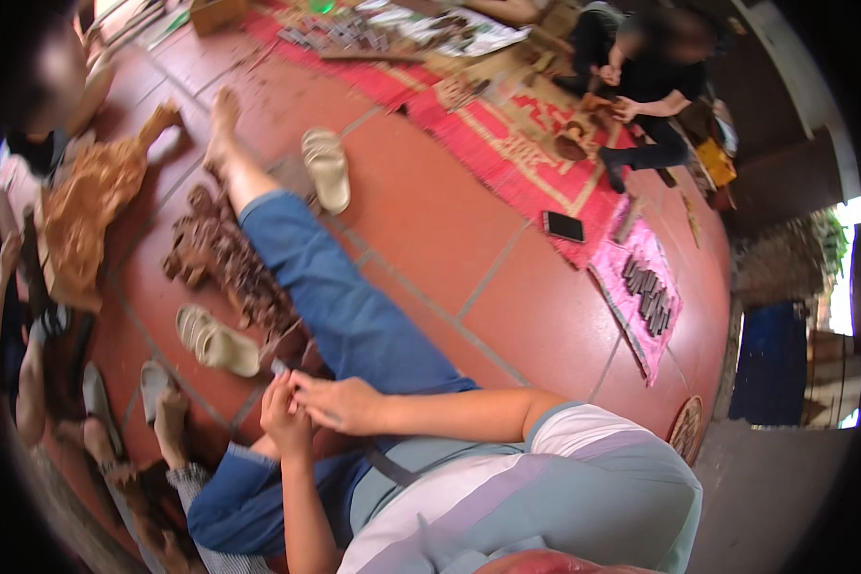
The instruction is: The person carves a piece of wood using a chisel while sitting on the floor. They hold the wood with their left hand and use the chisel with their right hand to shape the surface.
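Observation:
My left hand [283,417] and my right hand [342,404] meet in front of my lap, their fingers closed close together. A small greyish piece [278,366] pokes up at the fingertips. It is too small to name, and I cannot tell which hand grips it. Just beyond my hands lies a dark brown carved wooden piece [225,251], knobbly and long, alongside my outstretched leg in blue jeans [330,297]. Its near end reaches close to my fingers. Neither hand appears to touch anything else.
Beige sandals lie either side of the carving: one sandal [222,346] near, another sandal [327,170] farther. At left, a person has a lighter carved wooden piece [100,196]. Rightward, a red rug [488,153] bears a phone [563,227] and tools; dark bars [649,297] lie on pink cloth.

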A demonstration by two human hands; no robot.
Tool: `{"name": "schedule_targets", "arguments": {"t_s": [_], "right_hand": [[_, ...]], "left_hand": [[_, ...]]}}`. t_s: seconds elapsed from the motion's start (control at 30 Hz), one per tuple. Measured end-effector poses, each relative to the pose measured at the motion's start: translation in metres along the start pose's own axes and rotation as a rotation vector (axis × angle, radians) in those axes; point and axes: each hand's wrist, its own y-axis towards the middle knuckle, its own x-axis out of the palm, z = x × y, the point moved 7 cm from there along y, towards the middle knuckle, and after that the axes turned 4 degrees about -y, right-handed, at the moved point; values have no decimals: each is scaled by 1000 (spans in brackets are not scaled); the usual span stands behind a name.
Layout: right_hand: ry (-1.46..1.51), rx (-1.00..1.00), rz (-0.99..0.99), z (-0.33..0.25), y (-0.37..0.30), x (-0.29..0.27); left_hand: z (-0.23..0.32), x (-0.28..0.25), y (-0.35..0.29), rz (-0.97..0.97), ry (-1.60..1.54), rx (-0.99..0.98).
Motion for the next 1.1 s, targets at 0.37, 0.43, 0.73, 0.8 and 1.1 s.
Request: {"name": "schedule_targets", "arguments": {"t_s": [0.37, 0.43, 0.73, 0.8, 1.1], "right_hand": [[-99, 14, -132, -7, 1, 5], [-75, 4, -60, -9, 17, 2], [-88, 70, -209, -12, 21, -1], [-13, -153, 173, -7, 19, -9], [-16, -1, -27, -15, 19, -15]], "left_hand": [[11, -1, -2, -4, -65, -6], [19, -9, 9, 35, -59, 12], [22, -9, 11, 53, -100, 10], [30, -14, 21, 146, -109, 21], [29, -18, 17, 124, 8, 92]]}}
